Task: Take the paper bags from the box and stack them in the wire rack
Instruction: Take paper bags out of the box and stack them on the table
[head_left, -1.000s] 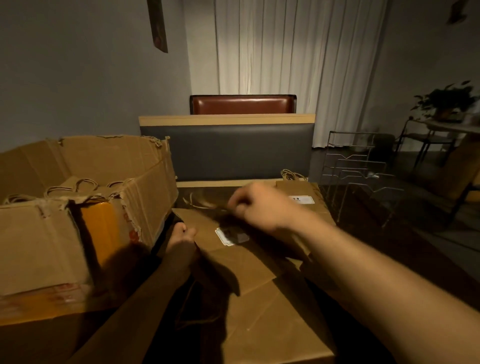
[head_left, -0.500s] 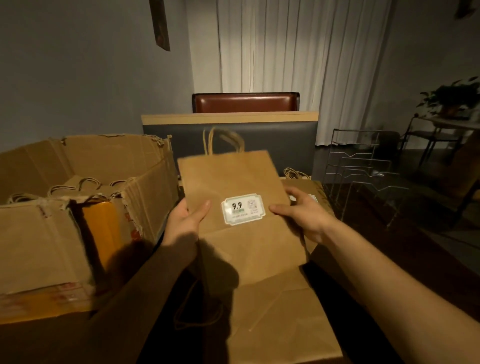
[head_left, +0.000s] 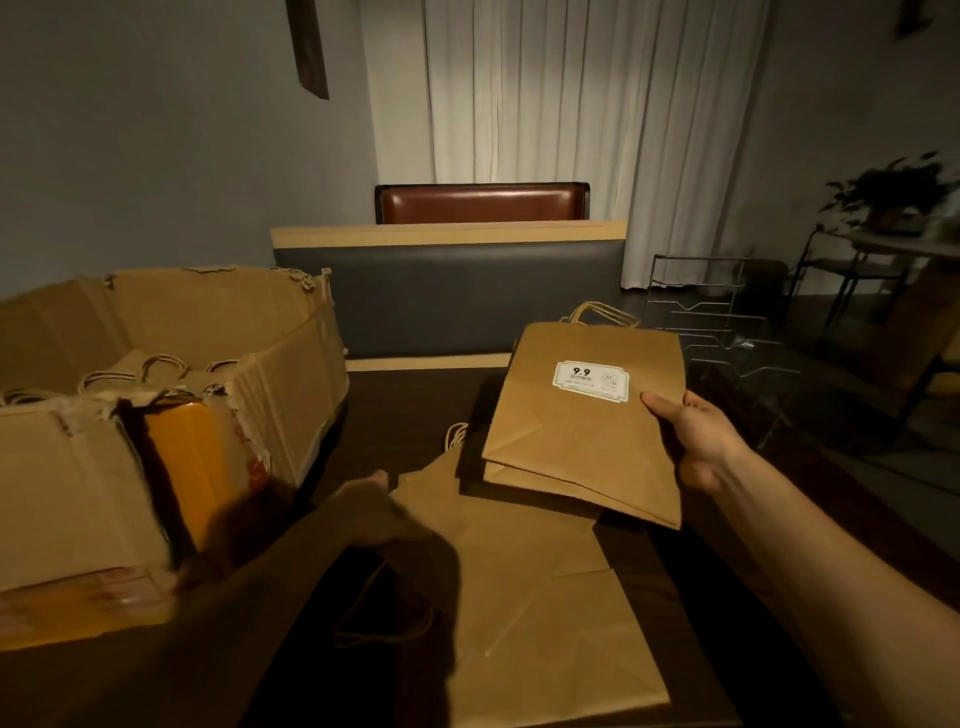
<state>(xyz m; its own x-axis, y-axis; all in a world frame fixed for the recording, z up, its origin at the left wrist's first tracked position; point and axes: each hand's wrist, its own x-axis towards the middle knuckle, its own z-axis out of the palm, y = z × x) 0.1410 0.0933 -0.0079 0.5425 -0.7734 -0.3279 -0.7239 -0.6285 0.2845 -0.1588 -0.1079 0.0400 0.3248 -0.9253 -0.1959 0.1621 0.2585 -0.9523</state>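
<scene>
My right hand (head_left: 693, 441) grips the right edge of a flat brown paper bag with a white 9.9 label (head_left: 582, 431), held above the table toward the wire rack (head_left: 719, 322) at the right. My left hand (head_left: 374, 512), in shadow, rests on the upper left corner of another flat paper bag (head_left: 530, 613) lying on the table; whether it grips it I cannot tell. The torn cardboard box (head_left: 156, 415) at the left holds several more bags with twine handles (head_left: 156, 364). Another bag lies partly hidden under the held one.
A dark table (head_left: 410, 405) carries the box, bags and rack. Behind it stand a grey bench back with a wooden top (head_left: 447, 291) and a brown leather seat. A chair, a small table and a plant (head_left: 893, 192) fill the far right.
The labelled bag, held upright in both hands before me, has moved right and tilted flatter in my right hand alone. My left hand let go and dropped onto the bag lying on the table.
</scene>
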